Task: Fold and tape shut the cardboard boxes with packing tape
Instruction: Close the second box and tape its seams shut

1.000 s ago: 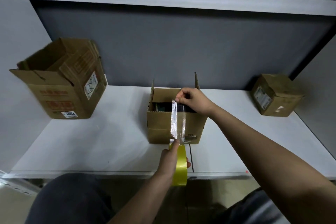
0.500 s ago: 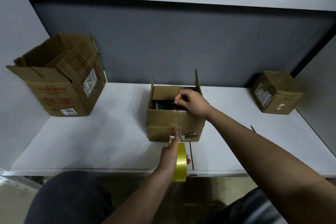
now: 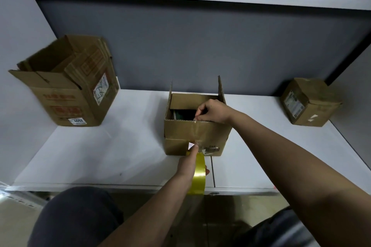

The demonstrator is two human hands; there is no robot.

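Observation:
A small open cardboard box point(image 3: 180, 134) stands in the middle of the white table point(image 3: 100, 156), its side flaps upright and dark green contents inside. My left hand point(image 3: 189, 163) grips a yellow tape roll point(image 3: 197, 176) just in front of the box's lower front face. A clear tape strip point(image 3: 195, 134) runs up the box's front to its top edge. There my right hand point(image 3: 212, 111) pinches the strip's end at the rim.
A large open cardboard box point(image 3: 68, 90) with a 4002 label stands at the left. A small closed cardboard box point(image 3: 309, 102) sits at the right against the grey back wall. A seam point(image 3: 212, 172) splits the tabletop below the middle box.
The tape strip, held taut in the air a second ago, now lies against the box's front. My right hand has dropped with the tape end to the box's top rim.

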